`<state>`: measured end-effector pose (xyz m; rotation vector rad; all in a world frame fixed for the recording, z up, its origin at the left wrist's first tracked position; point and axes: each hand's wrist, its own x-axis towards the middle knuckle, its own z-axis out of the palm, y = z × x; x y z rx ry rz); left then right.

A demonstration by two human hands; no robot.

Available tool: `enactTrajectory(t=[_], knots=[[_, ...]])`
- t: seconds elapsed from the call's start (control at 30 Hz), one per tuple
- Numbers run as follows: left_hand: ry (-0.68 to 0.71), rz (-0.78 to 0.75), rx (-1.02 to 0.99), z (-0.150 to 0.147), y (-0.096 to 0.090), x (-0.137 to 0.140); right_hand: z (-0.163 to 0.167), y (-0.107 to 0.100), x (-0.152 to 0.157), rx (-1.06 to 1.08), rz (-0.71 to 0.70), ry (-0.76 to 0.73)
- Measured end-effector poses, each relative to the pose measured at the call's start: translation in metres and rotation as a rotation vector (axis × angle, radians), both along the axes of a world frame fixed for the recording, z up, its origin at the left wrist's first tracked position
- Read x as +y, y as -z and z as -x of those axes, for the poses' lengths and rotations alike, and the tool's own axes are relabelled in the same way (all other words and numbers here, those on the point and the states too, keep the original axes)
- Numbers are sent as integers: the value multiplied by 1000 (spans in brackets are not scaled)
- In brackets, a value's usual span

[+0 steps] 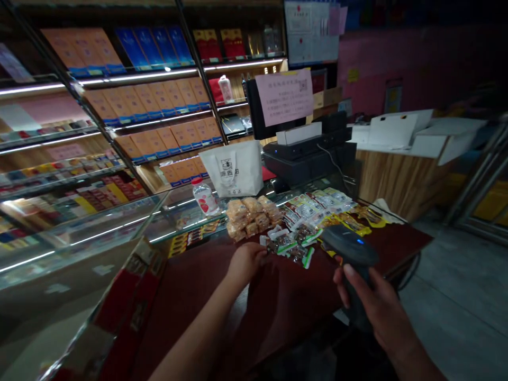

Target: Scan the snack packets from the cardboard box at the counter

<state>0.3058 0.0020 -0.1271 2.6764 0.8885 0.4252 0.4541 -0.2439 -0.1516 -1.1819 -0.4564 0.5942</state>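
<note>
In my right hand [377, 301] is a dark handheld barcode scanner [349, 246], held by its grip, with a small blue light lit on top. My left hand [246, 262] is over the dark red counter [301, 296], its fingers pinched together at the edge of the clear snack packets with green strips [291, 246]; whether a packet is between the fingertips is hidden. Just behind that hand is a pile of wrapped tan snacks [252, 217]. Rows of small white packets [317, 206] and yellow packets [353, 222] lie to the right, beyond the scanner.
A white carrier bag [234, 169] and a red-capped bottle [204, 197] stand on the glass case [159, 217]. Behind the packets is a black register with a monitor [309, 159], a pink notice [284, 95] on it. Shelves of boxes [151, 100] line the left.
</note>
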Motion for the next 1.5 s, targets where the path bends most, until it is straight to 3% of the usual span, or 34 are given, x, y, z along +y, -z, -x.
enactTrajectory(t=[0.2, 0.43, 0.6, 0.7, 0.83, 0.9, 1.0, 1.1, 1.3, 1.4, 1.5], knots=[[-125, -91, 36, -60, 22, -5, -13, 5, -7, 6, 8, 54], [-21, -146, 66, -71, 25, -10, -14, 8, -5, 25, -12, 93], [-98, -135, -127, -58, 28, -7, -6, 8, 4, 28, 18, 65], [-177, -86, -310, -44, 21, -15, 4, 8, 13, 59, 12, 25], [-229, 321, -733, -20, 6, -53, 26, 7, 27, 61, 13, -20], [-254, 462, -838, -7, 3, -78, 37, 6, 32, 36, 15, -29], [-270, 470, -852, 9, 9, -112, 52, 4, 36, 15, 32, -14], [-174, 329, -800, 20, 21, -136, 61, 4, 37, 49, 40, -24], [7, 106, -764, 34, 27, -149, 65, 4, 38, 179, 70, -46], [-21, 161, -796, 45, 21, -138, 65, 2, 39, 208, 42, -98], [-150, 431, -835, 54, 13, -122, 67, -2, 39, 226, 0, -167]])
